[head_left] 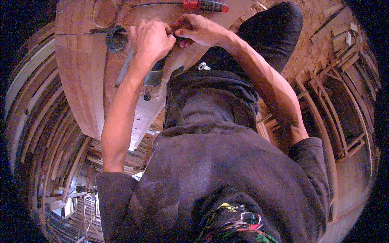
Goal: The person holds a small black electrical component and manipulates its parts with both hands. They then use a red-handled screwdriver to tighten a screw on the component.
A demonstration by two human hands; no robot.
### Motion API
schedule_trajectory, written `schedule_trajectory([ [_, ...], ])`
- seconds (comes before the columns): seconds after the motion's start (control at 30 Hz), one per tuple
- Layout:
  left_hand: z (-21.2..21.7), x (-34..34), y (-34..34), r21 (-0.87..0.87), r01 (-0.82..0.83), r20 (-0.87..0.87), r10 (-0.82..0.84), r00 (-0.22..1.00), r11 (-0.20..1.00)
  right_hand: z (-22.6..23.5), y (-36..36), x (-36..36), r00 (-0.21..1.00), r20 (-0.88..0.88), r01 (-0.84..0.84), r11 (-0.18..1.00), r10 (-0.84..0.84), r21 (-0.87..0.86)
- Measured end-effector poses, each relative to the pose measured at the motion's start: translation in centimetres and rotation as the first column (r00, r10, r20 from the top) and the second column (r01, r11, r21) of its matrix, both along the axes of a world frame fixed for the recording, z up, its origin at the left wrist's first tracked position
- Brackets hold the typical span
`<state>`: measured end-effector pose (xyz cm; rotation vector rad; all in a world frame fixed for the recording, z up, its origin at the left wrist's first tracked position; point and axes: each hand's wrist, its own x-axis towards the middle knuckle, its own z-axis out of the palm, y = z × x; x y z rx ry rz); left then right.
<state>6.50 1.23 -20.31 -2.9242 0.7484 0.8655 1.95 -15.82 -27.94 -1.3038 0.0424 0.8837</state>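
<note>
My left hand (150, 39) and my right hand (200, 30) meet above the edge of a wooden work surface (81, 81). The fingers of both are closed in a pinch around a small dark part (178, 37), mostly covered by the fingertips, so its kind cannot be made out. Under my left wrist lies a grey metal tool body (154, 77), partly hidden by the forearm, with a dark round knob (147, 97) below it. Just left of my left hand is a dark blue rounded piece (116, 39). A screwdriver (206, 5) with a red and black handle lies beyond my hands.
Stacked wooden strips (40, 117) line the left side. Wooden frames (336, 109) and offcuts (346, 38) stand and lie at the right, on a floor strewn with sawdust (312, 56). My bent leg in dark trousers (271, 30) is beside the work surface.
</note>
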Motion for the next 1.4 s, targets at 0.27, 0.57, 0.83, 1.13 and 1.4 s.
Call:
schedule_trajectory([
  [0.27,-2.3,1.1,1.0,-0.024,0.093,-0.146,-0.095,0.985,0.995,-1.9,0.6,-0.6,0.969,0.246,0.059,0.990,-0.026,-0.128],
  [0.57,-3.6,3.6,2.1,-0.033,-0.031,-0.532,0.008,0.847,0.999,-1.2,0.0,-0.7,0.940,0.342,0.064,0.987,-0.011,-0.145],
  [0.83,-5.8,3.9,4.1,-0.251,-0.131,-0.496,-0.011,0.868,0.959,-2.7,0.2,-1.3,0.923,0.385,0.082,0.976,0.002,-0.202],
  [1.13,-3.8,3.2,2.9,-0.178,-0.103,-0.499,0.000,0.867,0.979,-1.5,-0.1,-1.3,0.961,0.258,0.153,0.964,-0.095,-0.218],
  [1.4,-4.6,3.2,3.8,-0.356,-0.235,-0.613,-0.036,0.789,0.905,-0.6,0.3,-1.7,0.939,0.193,0.330,0.908,-0.287,-0.259],
])
